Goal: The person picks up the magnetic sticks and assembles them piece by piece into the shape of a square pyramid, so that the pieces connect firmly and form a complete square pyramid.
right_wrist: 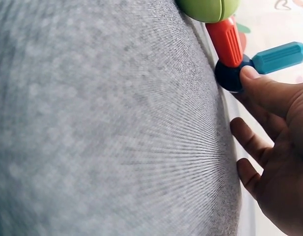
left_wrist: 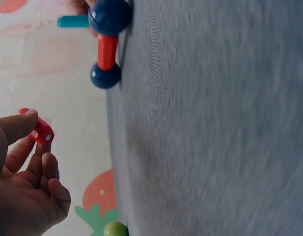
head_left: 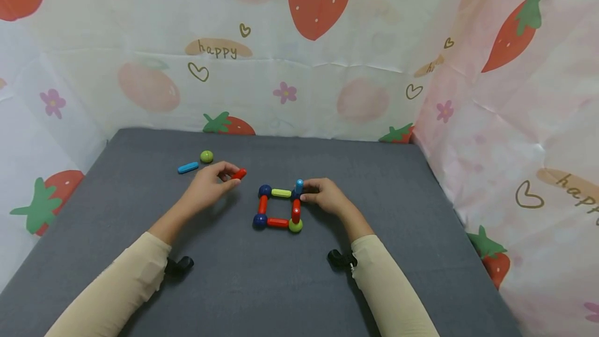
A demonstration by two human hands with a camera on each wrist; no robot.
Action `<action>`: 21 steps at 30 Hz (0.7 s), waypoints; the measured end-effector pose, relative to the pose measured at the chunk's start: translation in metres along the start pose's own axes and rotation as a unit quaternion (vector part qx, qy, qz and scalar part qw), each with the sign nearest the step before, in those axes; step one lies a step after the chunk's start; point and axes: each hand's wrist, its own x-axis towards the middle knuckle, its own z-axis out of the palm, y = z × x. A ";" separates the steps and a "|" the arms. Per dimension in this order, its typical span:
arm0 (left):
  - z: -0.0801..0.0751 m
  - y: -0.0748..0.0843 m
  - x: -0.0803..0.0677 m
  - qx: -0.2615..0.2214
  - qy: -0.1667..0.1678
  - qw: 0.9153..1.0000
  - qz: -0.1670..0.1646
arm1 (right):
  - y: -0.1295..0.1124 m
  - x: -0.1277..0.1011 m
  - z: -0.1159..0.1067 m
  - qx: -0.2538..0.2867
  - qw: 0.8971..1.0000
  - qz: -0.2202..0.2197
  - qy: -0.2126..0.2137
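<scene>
While the flat square frame (head_left: pixel 279 208) of rods and balls lies complete on the grey mat (head_left: pixel 412 212), only one upright, a blue rod (head_left: pixel 299 187), stands on its far right corner ball. The right hand (head_left: pixel 326 196) steadies that corner, a fingertip (right_wrist: pixel 250 74) pressed against the ball. The left hand (head_left: pixel 210 183) pinches a red rod (head_left: pixel 239 173) just left of the frame, not yet attached. A blue rod (head_left: pixel 188 167) and green ball (head_left: pixel 207 156) lie unused beyond it. Judgement: base finished, uprights barely begun.
</scene>
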 end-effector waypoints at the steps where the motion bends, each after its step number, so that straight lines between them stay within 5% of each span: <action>1: 0.001 0.002 -0.002 -0.003 0.000 1.000 0.001 | 0.000 0.000 0.000 0.000 1.000 0.000 0.000; 21: 0.023 0.016 -0.027 -0.037 -0.081 0.993 0.078 | -0.005 0.001 0.000 -0.003 1.000 -0.001 -0.008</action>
